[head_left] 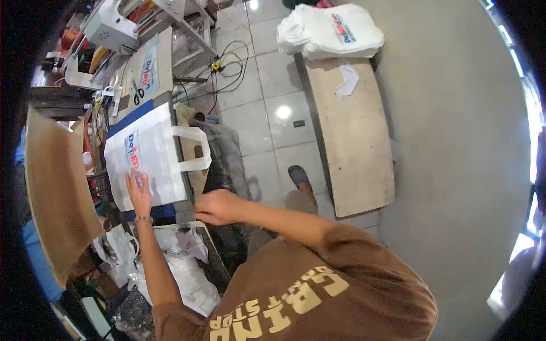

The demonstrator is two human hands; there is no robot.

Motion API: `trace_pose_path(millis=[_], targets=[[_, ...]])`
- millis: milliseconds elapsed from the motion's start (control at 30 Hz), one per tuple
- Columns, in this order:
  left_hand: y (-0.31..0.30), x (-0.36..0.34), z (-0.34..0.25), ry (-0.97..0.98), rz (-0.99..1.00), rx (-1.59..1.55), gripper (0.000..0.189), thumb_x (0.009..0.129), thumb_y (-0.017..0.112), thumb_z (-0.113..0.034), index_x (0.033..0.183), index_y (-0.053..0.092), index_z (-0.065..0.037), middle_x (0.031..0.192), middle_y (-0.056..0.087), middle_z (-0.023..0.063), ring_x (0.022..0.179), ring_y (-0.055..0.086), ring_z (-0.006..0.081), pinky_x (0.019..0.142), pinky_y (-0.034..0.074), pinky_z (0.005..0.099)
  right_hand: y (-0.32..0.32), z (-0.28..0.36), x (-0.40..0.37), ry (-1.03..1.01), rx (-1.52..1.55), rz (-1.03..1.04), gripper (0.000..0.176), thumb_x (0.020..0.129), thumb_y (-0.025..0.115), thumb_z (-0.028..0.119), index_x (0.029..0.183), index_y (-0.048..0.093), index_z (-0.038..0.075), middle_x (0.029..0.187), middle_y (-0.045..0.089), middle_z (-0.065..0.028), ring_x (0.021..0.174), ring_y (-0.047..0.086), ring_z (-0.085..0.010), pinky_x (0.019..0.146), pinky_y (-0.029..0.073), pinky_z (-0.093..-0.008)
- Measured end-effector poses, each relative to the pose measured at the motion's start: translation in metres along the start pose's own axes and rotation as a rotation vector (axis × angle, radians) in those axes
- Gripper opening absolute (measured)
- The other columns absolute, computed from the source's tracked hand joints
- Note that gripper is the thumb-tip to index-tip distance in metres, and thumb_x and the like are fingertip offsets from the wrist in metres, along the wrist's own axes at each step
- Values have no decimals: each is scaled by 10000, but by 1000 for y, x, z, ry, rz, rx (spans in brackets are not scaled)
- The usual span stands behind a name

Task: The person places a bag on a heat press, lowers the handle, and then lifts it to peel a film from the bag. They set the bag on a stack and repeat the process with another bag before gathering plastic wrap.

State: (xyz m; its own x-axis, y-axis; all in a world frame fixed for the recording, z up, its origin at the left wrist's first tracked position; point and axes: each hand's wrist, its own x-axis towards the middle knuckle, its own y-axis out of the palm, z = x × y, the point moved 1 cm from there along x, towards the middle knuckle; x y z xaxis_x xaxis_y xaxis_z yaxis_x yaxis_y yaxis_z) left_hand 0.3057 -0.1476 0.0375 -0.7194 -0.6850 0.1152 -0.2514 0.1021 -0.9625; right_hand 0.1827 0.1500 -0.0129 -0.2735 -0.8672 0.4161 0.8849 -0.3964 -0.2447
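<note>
A white tote bag (153, 153) with red and blue print lies flat on a padded work board, its loop handle (196, 149) hanging over the right edge. On the lower part of its print rests my left hand (139, 190), fingers outstretched and flat. My right hand (220, 206) is beside the bag's lower right corner, past the board's edge, with fingers curled together. Whether it holds anything small is hidden. Dark blue cloth (133, 116) shows under the bag at both ends.
Black scissors (138, 94) and a printed sheet (149, 68) lie farther up the board, below a white machine (111, 27). Right of me, a wooden bench (358, 142) bears a stack of white bags (335, 28). Cables (230, 65) trail across the tiles. Plastic-wrapped white bags (185, 278) sit below my left arm.
</note>
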Motion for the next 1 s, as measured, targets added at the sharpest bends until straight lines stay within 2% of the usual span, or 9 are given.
trace_pose_path(millis=[167, 233, 333, 467, 633, 700, 767, 867, 1000], targets=[[45, 37, 39, -243, -110, 220, 693, 1018, 373, -538, 1520, 323, -64, 1580, 229, 265, 1459, 228, 427, 1182, 198, 478, -77, -119, -169, 582, -122, 146, 333, 916, 589, 386, 903, 663, 62, 894, 672, -161, 883, 649, -381, 748, 511, -509], [47, 36, 46, -208, -79, 326, 749, 1017, 267, -586, 1551, 238, -63, 1591, 199, 260, 1471, 179, 438, 1198, 131, 497, -103, -163, -243, 760, -202, 52, 333, 916, 591, 366, 901, 664, 42, 911, 692, -170, 893, 661, -382, 778, 514, -492], [43, 34, 51, -174, -40, 274, 759, 1018, 278, -581, 1553, 221, -45, 1604, 180, 240, 1476, 137, 454, 1203, 101, 504, -153, -169, -297, 1068, -124, -186, 311, 894, 640, 304, 836, 653, -1, 763, 652, -188, 708, 653, -334, 641, 499, -423], [46, 32, 52, -229, -56, 305, 766, 1015, 285, -582, 1544, 238, -30, 1607, 166, 240, 1478, 125, 454, 1201, 109, 516, -150, -212, -346, 1037, -190, -133, 330, 879, 656, 330, 839, 674, 3, 734, 653, -186, 701, 650, -339, 636, 496, -419], [23, 55, 31, -258, 16, 369, 740, 1001, 366, -567, 1501, 327, -23, 1561, 278, 247, 1436, 245, 447, 1189, 192, 490, -155, -197, -270, 953, -126, 29, 335, 873, 668, 326, 837, 681, -7, 750, 666, -197, 701, 648, -353, 634, 495, -425], [-13, 82, -33, -501, 426, 383, 730, 995, 388, -562, 1497, 341, -33, 1535, 315, 259, 1403, 308, 445, 1165, 261, 479, -151, -195, -223, 791, -180, 54, 333, 878, 671, 313, 820, 670, -15, 773, 665, -204, 709, 647, -354, 633, 496, -427], [-8, 89, -31, -382, 130, 347, 716, 994, 392, -555, 1507, 339, -59, 1543, 309, 256, 1408, 304, 458, 1151, 277, 515, -151, -187, -162, 800, -188, 186, 318, 883, 672, 299, 815, 660, -12, 792, 654, -202, 726, 639, -364, 643, 495, -425], [31, 97, -2, -263, -89, 297, 703, 996, 392, -543, 1527, 313, -88, 1578, 263, 226, 1442, 241, 459, 1151, 242, 569, -149, -170, -85, 467, -211, 114, 295, 884, 677, 293, 816, 650, 8, 798, 638, -191, 735, 631, -371, 640, 488, -437], [35, 98, -26, -379, -3, 306, 685, 1016, 376, -497, 1567, 211, -125, 1628, 141, 185, 1485, 121, 437, 1162, 148, 615, -158, -107, 50, 317, -234, 113, 286, 904, 660, 286, 843, 641, 8, 807, 614, -173, 766, 606, -374, 685, 488, -439]])
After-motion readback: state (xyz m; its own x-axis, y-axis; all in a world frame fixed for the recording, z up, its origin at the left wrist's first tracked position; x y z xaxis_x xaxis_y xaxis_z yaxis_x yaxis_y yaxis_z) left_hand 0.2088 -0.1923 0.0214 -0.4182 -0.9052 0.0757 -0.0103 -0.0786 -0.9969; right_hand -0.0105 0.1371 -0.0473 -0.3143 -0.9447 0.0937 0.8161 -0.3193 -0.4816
